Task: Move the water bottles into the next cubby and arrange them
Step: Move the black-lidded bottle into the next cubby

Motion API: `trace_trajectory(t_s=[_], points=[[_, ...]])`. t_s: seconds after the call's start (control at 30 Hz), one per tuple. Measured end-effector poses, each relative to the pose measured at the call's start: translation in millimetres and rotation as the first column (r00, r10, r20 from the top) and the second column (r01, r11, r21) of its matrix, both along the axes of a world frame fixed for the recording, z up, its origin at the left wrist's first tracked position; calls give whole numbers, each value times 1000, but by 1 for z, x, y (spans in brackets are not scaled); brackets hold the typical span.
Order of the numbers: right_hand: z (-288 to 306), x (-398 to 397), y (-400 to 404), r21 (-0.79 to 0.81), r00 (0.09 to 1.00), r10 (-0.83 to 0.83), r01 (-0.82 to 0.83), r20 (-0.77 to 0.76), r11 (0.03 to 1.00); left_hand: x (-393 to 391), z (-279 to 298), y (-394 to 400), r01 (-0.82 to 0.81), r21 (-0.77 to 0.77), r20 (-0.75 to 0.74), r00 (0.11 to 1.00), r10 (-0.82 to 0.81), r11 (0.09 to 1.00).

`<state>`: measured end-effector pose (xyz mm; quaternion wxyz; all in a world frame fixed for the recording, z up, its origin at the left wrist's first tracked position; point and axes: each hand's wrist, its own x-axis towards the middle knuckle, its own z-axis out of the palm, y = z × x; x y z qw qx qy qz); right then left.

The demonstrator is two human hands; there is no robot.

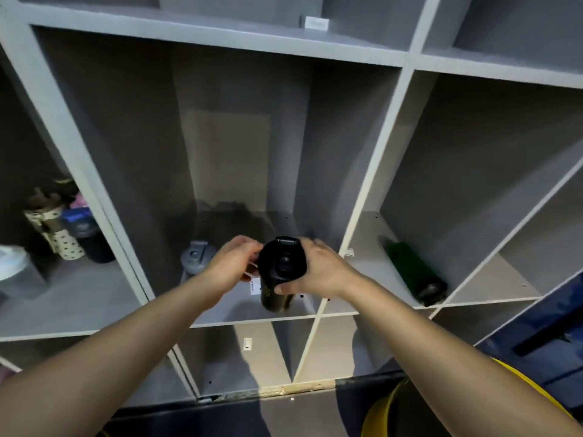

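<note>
A black water bottle [279, 279] with a black flip lid stands upright near the front of the middle cubby [243, 313]. My right hand [318, 269] grips its right side. My left hand [232, 263] touches its left side near the lid, fingers curled around it. A grey-lidded bottle [196, 257] stands just behind my left hand in the same cubby. A green bottle [413, 272] lies on its side in the cubby to the right. Several bottles, one dotted cream [55, 231] and one dark blue [83, 231], stand in the left cubby.
The shelf unit is grey with pale dividers [362, 200]. A white lidded container [15, 266] sits at the left cubby's front. A small white label [247, 343] is stuck in the cubby below. A yellow-edged object [394, 405] is at lower right.
</note>
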<state>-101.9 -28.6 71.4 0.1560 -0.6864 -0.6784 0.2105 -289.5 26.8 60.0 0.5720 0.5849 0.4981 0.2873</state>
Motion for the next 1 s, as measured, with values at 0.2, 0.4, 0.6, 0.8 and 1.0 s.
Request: trace_trajectory(t_s=[0.2,0.4,0.6,0.8,1.0], points=[[-42,-32,69,2,998,-33,33,-58,999,-21,-35,50,-177,-142,36,982,183,974],[-106,-42,126,-72,994,-105,103,-14,992,-7,-72,81,-248,-328,67,957,284,912],[-153,-47,155,-128,992,-109,117,68,985,-1,-101,100,-272,-431,100,933,345,861],[-177,-51,160,-123,990,-119,127,73,984,-4,-116,106,-278,-433,146,917,371,858],[-182,-53,161,-63,991,-127,129,34,990,-6,-123,109,-246,-422,175,922,345,873]])
